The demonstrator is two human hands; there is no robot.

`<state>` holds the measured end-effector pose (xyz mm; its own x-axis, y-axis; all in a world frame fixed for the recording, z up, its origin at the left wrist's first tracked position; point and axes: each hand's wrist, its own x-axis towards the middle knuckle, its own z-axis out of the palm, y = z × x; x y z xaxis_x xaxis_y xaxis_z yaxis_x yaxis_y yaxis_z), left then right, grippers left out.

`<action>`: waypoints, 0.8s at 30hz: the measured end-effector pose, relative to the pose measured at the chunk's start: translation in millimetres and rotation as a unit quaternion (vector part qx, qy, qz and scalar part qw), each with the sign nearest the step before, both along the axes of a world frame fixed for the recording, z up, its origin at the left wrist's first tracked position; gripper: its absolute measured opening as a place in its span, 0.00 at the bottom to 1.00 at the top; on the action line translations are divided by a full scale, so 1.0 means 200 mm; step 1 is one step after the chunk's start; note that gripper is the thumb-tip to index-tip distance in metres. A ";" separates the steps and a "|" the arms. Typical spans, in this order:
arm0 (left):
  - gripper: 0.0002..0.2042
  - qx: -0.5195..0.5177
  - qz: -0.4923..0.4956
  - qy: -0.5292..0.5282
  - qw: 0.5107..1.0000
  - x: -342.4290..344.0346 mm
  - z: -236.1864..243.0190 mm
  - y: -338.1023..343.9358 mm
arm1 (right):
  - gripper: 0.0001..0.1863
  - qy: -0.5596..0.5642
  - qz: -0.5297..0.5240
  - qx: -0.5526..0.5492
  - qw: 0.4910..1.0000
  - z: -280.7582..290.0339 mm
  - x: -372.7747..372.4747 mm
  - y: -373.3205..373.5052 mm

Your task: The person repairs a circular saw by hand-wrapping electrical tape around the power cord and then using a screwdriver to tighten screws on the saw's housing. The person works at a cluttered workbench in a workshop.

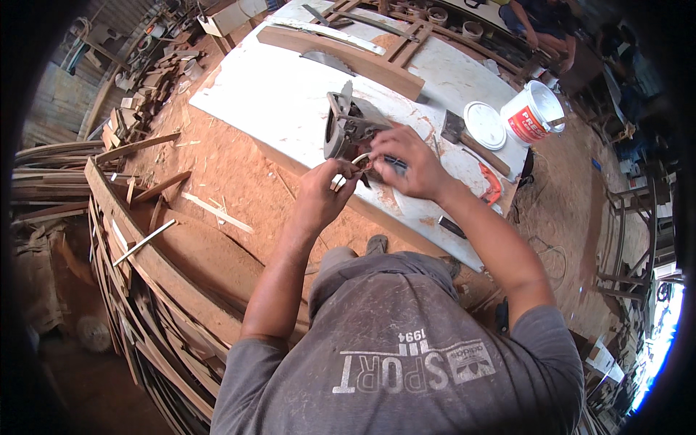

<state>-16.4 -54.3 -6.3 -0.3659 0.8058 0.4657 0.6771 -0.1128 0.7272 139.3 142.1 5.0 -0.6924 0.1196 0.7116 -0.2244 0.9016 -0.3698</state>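
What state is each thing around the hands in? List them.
Bare left hand: fingers bent, hold unclear
Bare right hand: fingers curled, hold unclear
Dark metal power tool: both hands at its near end
White plastic bucket: open, lid off
Round white plastic lid: lying flat
Dark-headed, wooden-handled hammer: lying, unheld

Grey shirt (428,308): pale lettering (413,370) and digits (413,336) are running upside down.
White bucket (545,104): its red label (528,125) is showing white lettering near the table's (239,80) right edge.
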 end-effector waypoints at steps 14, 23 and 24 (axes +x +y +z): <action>0.13 0.131 -0.011 0.256 0.958 0.02 -0.07 0.03 | 0.25 -0.557 0.020 -0.124 0.821 0.19 -0.29 0.08; 0.13 0.150 0.021 0.268 0.952 0.03 -0.16 0.01 | 0.26 -0.506 0.055 -0.439 0.740 0.16 -0.25 0.09; 0.13 0.154 0.021 0.266 0.951 0.03 -0.18 0.02 | 0.27 -0.488 0.045 -0.463 0.738 0.16 -0.26 0.09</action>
<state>-11.0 -50.5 -41.5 -0.0411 0.5910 0.8056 0.9487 -0.2300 0.2171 88.2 160.3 37.3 -0.8560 0.1634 -0.4906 0.5135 0.1574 -0.8435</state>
